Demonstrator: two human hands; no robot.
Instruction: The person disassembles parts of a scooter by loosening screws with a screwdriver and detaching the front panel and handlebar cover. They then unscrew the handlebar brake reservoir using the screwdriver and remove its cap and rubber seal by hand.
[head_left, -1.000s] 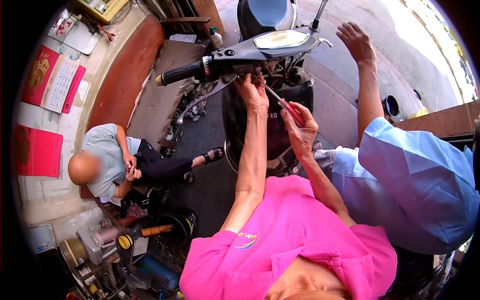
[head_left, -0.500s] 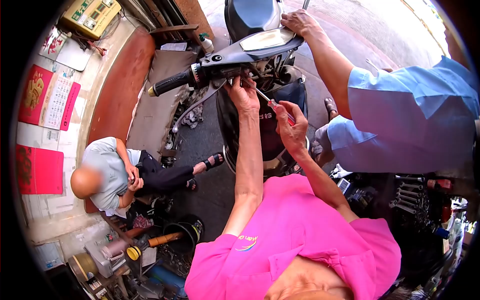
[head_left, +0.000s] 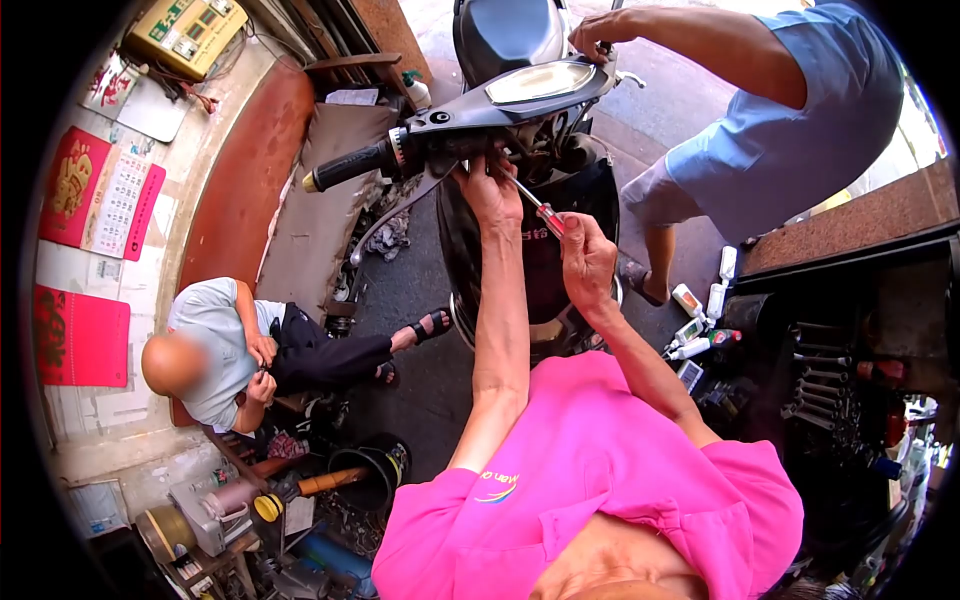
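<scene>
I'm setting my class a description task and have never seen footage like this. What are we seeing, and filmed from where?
There is no robot, only a person in a pink shirt working bare-handed. The camera sits on that person's head, looking forward and down, so the arms reach up from below. The right hand holds a red-handled screwdriver, its shaft pointing up beneath the handlebar of a scooter. The left hand is raised to the same spot; what it touches is hidden. Bottles are on the floor to the right, with spanners nearby. Two other people are close: one seated at left, one in blue at right.
</scene>
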